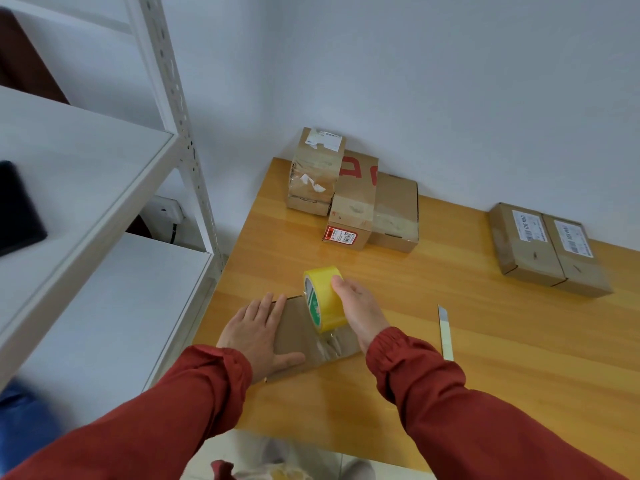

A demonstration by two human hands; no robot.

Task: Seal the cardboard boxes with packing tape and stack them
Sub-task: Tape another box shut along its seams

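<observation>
Head view, our only one: we see a flat cardboard box [298, 336] lying near the front-left corner of the wooden table [467, 393]. Our left hand [254, 336] presses on its 9 o'clock side, palm down, fingers straight and close together. Our right hand [360, 308] grips the yellow tape roll [322, 299], fingers curled over its top. The roll stands on edge on the box's 3 o'clock half, and a strip of clear tape [329, 346] runs from it toward 6 o'clock across the box top. At 3 o'clock from the box, apart from it, a utility knife [445, 332] lies on the table. At 12 o'clock three sealed boxes [353, 202] sit touching one another by the wall. At 2 o'clock two labelled boxes [543, 247] lie side by side. A white shelf rack [104, 161] stands at 9 o'clock.
</observation>
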